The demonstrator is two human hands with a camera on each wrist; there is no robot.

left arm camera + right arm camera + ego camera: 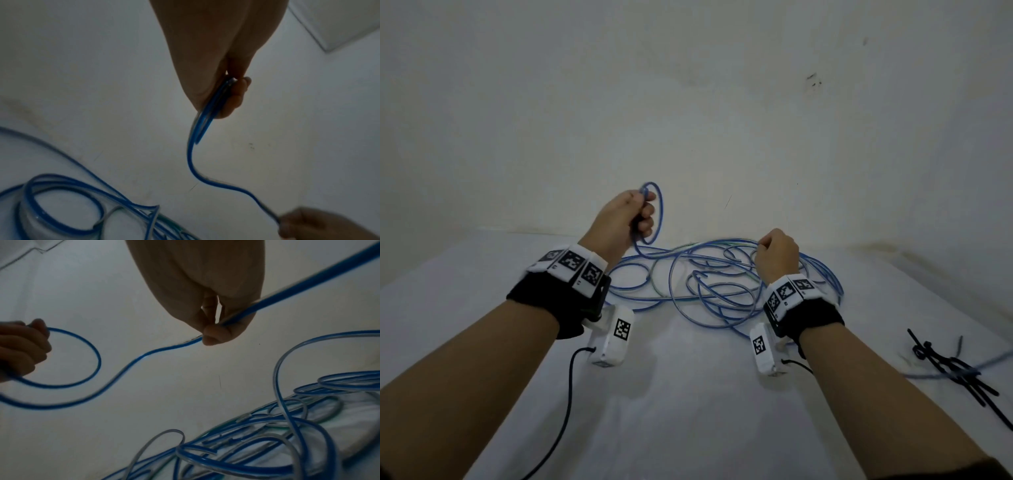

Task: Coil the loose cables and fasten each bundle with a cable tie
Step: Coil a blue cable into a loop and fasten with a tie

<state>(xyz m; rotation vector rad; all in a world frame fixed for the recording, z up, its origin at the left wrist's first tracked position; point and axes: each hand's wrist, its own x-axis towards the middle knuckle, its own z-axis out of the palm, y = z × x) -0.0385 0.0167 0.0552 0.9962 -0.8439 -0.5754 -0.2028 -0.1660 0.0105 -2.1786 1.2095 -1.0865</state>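
Note:
A long blue cable (709, 277) lies in a loose tangle on the white table (688, 394) against the wall. My left hand (633, 216) is raised at the left and grips a small loop of this cable (659, 212); in the left wrist view the strands (207, 113) run between its thumb and curled fingers. My right hand (774, 253) hovers over the tangle and pinches the same cable (179, 344) between thumb and forefinger (216, 335). The stretch between the hands sags in an S-curve (197, 172). Black cable ties (959, 370) lie at the far right.
The tangle also holds clear and green-tinted strands (283, 428). A cable end (935, 371) trails off to the right under the ties. The pale wall (688, 120) stands right behind the table. Black leads (566, 394) hang from the wrist cameras.

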